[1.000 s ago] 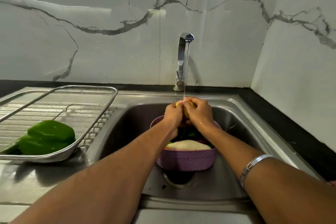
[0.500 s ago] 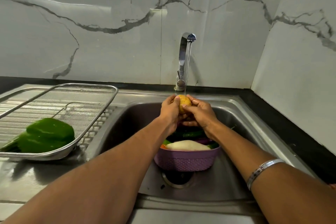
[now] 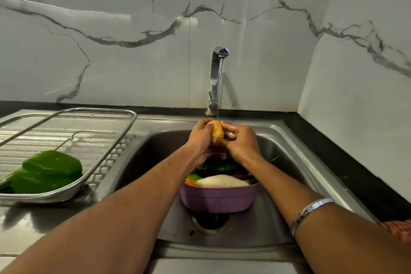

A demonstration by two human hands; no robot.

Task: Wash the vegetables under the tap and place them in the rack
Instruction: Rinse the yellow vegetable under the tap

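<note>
1. The potato, hidden between the palms a second ago, now shows under the tap stream.
2. Left hand and right hand both grip it (rinsing continues); the rack comes next.

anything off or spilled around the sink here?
Nothing stands out. Both hands, left and right, hold the potato under the tap stream. The purple basket sits upright over the drain, and a green pepper lies in the rack.

glossy steel sink, mesh rack (metal)
</note>
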